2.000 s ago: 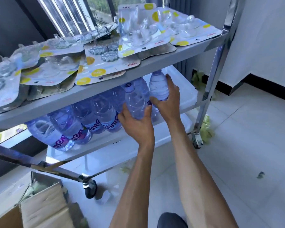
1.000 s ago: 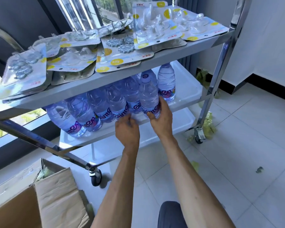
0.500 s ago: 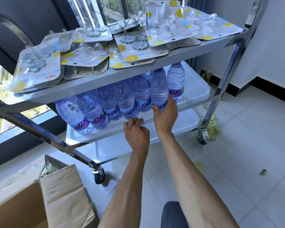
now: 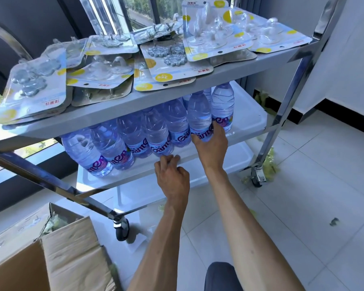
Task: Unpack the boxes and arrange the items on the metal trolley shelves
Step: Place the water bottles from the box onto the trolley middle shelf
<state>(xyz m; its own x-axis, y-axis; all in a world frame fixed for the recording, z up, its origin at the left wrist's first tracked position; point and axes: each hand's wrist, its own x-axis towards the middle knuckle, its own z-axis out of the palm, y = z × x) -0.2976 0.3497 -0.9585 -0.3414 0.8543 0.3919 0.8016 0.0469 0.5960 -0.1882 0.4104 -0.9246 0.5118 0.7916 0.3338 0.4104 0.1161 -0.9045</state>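
A metal trolley [image 4: 282, 114] stands in front of me. Several water bottles [image 4: 135, 133] with purple labels stand in a row on its middle shelf [image 4: 248, 124]. My right hand [image 4: 211, 145] grips the lower part of one upright bottle [image 4: 199, 114] near the row's right end, thumb on the left and fingers on the right. My left hand [image 4: 172, 177] holds nothing; its loosely curled fingers rest on the shelf's front rim below the bottles. Several blister packs [image 4: 168, 66] of clear hooks cover the top shelf [image 4: 229, 74].
An open cardboard box [image 4: 72, 259] sits on the tiled floor at the lower left, by a trolley caster [image 4: 121, 229]. The bottom shelf [image 4: 225, 160] shows white below the bottles. Green scraps [image 4: 269, 162] lie by the right caster. Windows stand behind the trolley.
Both hands placed bottles on the middle shelf and slid down to the bottle bases. The left hand let go and dropped to the shelf rim. The view drew back a little.
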